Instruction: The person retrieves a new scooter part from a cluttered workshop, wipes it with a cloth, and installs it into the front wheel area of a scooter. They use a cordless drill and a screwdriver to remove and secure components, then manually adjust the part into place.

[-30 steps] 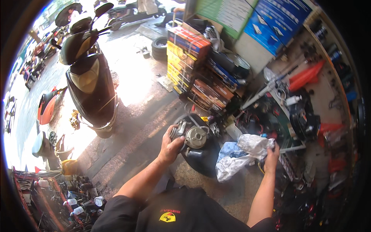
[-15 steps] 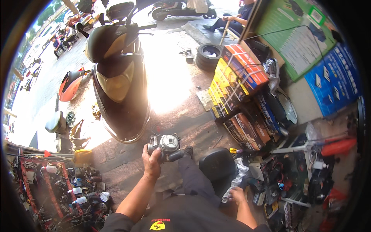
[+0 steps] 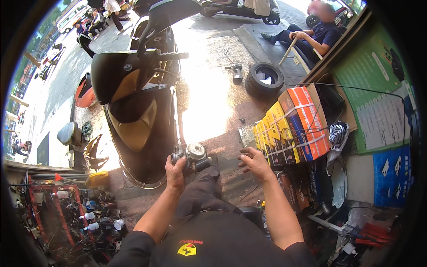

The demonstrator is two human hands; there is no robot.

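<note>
Left hand point(image 3: 176, 176) gripping metal part point(image 3: 196, 152); right hand point(image 3: 258, 165) spread.

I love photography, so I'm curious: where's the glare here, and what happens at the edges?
In the head view, sunlight bleaches the ground beside the scooter, whose dark front looks shaded; same head view, the metal part in the left hand is lit well enough to make out; at the head view's edges, the picture rounds off into black corners.
</note>
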